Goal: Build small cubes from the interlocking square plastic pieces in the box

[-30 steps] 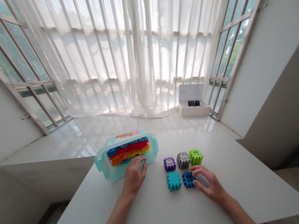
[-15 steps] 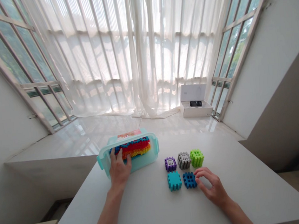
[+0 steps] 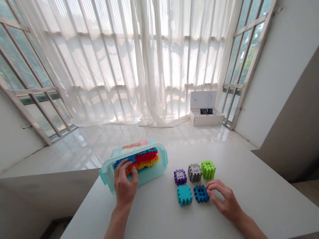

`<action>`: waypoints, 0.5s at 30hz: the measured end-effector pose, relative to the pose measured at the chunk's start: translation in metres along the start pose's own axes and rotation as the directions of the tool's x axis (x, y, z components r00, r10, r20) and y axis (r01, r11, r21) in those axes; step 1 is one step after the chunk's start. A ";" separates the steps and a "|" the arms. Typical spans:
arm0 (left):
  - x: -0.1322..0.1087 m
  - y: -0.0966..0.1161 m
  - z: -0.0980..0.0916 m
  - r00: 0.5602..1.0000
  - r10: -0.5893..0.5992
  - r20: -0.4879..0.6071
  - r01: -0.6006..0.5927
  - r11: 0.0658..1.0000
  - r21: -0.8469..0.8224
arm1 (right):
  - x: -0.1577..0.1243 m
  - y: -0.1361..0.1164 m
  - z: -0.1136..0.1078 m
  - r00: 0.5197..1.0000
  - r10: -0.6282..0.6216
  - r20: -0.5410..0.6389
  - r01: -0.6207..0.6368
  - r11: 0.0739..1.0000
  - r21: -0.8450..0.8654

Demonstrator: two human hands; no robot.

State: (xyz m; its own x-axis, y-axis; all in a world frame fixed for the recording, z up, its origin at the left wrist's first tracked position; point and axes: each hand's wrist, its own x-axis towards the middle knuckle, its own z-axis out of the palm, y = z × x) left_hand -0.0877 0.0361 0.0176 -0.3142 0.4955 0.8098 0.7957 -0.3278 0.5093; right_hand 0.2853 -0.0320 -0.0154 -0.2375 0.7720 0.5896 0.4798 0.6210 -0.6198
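Left hand [image 3: 125, 183]: laid over the tub [image 3: 153, 175] rim, fingers dipped in the stacked pieces [image 3: 145, 159]; a pinch can't be told tbh
Right hand [image 3: 223, 200]: spread loose on the counter [image 3: 173, 231], fingertips touching the blue cube [image 3: 201, 193], nothing clamped
Done: five cubes assembled, parked just right of the tub
Left: loads of pieces unused in the tub

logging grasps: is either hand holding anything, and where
Nothing clearly held: left hand lies over the tub rim, fingers on the blocks; right hand touches the dark blue cube.
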 end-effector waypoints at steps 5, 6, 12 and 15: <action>-0.005 0.012 0.001 0.987 -0.147 0.059 0.156 0.968 -0.197 | 0.000 -0.001 0.001 1.000 -0.004 -0.005 0.004 1.000 -0.008; -0.008 0.013 0.002 0.981 -0.165 0.099 0.184 0.955 -0.234 | 0.000 -0.001 0.001 1.000 -0.006 -0.008 0.006 1.000 -0.010; -0.021 0.024 0.012 0.951 -0.159 0.264 0.257 0.884 -0.392 | 0.000 -0.001 0.001 1.000 -0.016 -0.020 0.015 0.999 -0.028; -0.023 0.030 0.014 0.906 -0.231 0.355 0.387 0.794 -0.469 | 0.001 -0.001 0.001 1.000 -0.018 -0.025 0.017 0.999 -0.034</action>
State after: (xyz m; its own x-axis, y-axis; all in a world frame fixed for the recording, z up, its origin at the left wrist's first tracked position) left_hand -0.0494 0.0268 0.0103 -0.2846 0.8103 0.5122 0.2678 -0.4458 0.8541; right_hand 0.2836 -0.0321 -0.0150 -0.2249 0.7569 0.6136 0.5044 0.6292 -0.5913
